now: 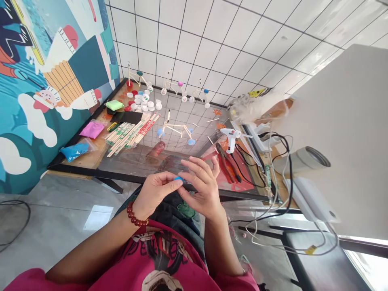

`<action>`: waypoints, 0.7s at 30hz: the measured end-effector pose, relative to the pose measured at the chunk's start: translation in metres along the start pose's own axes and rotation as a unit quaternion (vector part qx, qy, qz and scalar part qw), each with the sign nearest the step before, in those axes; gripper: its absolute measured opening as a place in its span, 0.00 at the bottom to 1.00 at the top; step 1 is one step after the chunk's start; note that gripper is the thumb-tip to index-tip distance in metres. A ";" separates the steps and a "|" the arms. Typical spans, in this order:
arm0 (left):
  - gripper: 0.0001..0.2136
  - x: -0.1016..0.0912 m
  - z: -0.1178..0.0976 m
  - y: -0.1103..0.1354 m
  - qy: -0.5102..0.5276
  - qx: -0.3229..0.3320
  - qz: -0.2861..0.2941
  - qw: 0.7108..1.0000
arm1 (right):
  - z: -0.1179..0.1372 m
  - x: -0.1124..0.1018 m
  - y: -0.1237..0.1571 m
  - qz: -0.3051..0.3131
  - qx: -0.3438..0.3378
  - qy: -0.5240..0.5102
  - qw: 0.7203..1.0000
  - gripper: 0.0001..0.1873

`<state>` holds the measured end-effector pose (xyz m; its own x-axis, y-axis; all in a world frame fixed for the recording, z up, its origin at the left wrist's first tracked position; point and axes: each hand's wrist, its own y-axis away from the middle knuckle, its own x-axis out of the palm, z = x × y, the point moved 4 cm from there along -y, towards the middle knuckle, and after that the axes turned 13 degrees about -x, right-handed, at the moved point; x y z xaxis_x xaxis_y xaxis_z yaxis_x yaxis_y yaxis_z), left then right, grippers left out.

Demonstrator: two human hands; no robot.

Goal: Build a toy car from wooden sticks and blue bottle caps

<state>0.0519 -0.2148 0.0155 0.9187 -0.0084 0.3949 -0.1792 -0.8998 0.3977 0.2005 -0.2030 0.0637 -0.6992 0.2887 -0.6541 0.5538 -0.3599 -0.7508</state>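
A small piece of bright blue modelling clay (178, 178) is pinched between the thumb and forefinger of my left hand (156, 190), just in front of the table edge. My right hand (202, 186) is beside it with fingers spread, its fingertips close to the clay; whether they touch it I cannot tell. Beyond my hands stands a small stick model (174, 128) with light blue round pieces at its feet. A bag of blue clay (75, 150) lies at the table's left, near a pink clay bag (92, 129) and a green clay pack (114, 105).
Wooden chopsticks (130, 135) in wrappers and white and red bottle caps (144, 103) lie on the left. Several more stick models (174, 87) line the back edge. On the right are a glue gun (232, 139), pliers (227, 161) and tangled cables (287, 161).
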 end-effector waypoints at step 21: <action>0.20 -0.005 0.004 0.000 0.060 -0.041 0.093 0.993 | -0.004 0.004 0.001 -0.019 0.031 -0.105 0.994 0.08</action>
<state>0.0492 -0.2161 0.0103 0.8199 -0.1143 0.5610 -0.3741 -0.8487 0.3739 0.2004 -0.1982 0.0601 -0.8022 0.1137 -0.5861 0.5000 -0.4085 -0.7636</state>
